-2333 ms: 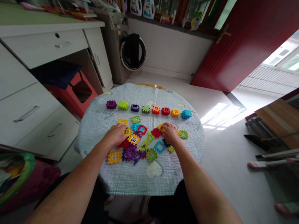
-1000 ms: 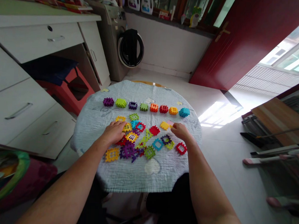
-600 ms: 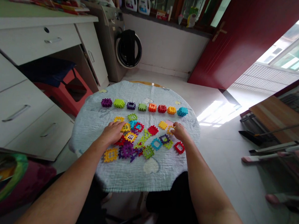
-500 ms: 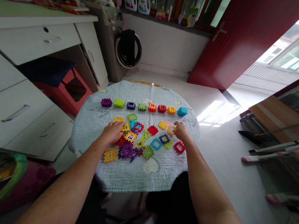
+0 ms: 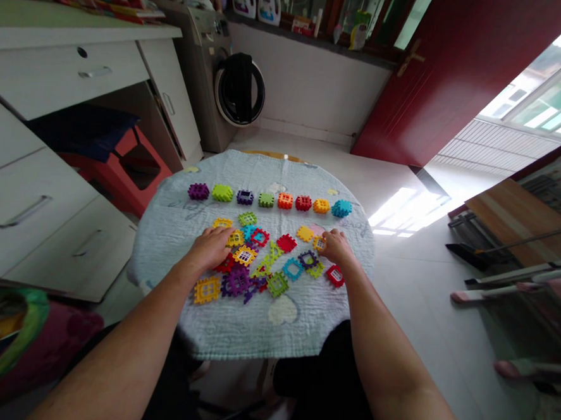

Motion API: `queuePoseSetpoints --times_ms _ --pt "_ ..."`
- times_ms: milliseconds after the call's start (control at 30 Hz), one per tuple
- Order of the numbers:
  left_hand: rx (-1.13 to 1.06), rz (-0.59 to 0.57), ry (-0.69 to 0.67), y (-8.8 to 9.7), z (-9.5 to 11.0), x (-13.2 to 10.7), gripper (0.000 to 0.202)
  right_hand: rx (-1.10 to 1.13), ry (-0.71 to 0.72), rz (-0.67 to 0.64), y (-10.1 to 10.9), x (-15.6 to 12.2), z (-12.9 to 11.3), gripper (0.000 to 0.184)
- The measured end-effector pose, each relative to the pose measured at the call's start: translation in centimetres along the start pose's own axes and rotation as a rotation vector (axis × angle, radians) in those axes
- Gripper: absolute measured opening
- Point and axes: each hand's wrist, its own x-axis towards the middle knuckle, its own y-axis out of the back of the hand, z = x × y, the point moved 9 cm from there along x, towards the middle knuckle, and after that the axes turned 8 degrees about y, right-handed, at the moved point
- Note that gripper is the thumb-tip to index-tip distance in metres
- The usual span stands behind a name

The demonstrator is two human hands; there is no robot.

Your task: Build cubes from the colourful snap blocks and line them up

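Note:
A round table under a pale blue quilted cloth (image 5: 235, 334) holds several flat plastic waffle tiles in many colours. Built cubes stand in a row at the back, from a purple cube (image 5: 198, 191) to a teal cube (image 5: 342, 208). My left hand (image 5: 210, 247) lies flat, fingers apart, on the loose tile pile beside a yellow window tile (image 5: 245, 255). My right hand (image 5: 336, 246) rests on the cloth with curled fingers pinching a small yellow tile (image 5: 319, 243). A red tile (image 5: 336, 275) lies by my right wrist, an orange tile (image 5: 208, 290) near my left forearm.
White drawers (image 5: 38, 201) and a desk stand at the left, a red stool (image 5: 131, 163) under it. A washing machine (image 5: 231, 86) is behind the table, a dark red door (image 5: 450, 74) at the right. Boards and poles lie on the floor at the right.
My right hand moved from the middle of the pile out to the right side, drew back slightly and closed on a small yellow tile. My left hand stayed on the pile.

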Motion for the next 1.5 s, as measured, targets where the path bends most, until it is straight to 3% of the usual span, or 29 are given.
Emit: queuePoseSetpoints --times_ms 133,400,667,1233,1333,1500 --pt "-0.001 0.017 0.010 -0.1 -0.2 0.1 0.058 -0.013 0.001 0.009 0.4 0.2 -0.6 0.040" --pt "-0.005 0.015 0.002 0.1 0.1 0.0 0.057 0.107 0.014 0.218 2.8 1.6 -3.3 0.040" --pt "-0.018 0.005 -0.005 0.4 0.1 -0.2 0.056 0.075 0.014 0.170 0.0 2.5 -3.7 0.040" --pt "-0.053 -0.014 -0.005 0.7 0.2 -0.3 0.055 0.161 0.007 0.189 -1.3 3.4 -3.6 0.034" --pt "-0.077 -0.012 -0.012 0.9 0.2 -0.3 0.053 0.181 0.052 0.190 -0.4 3.8 -3.4 0.041" --pt "-0.143 -0.006 -0.007 1.3 0.1 -0.1 0.052 0.114 0.117 0.221 3.1 5.7 -1.3 0.051"
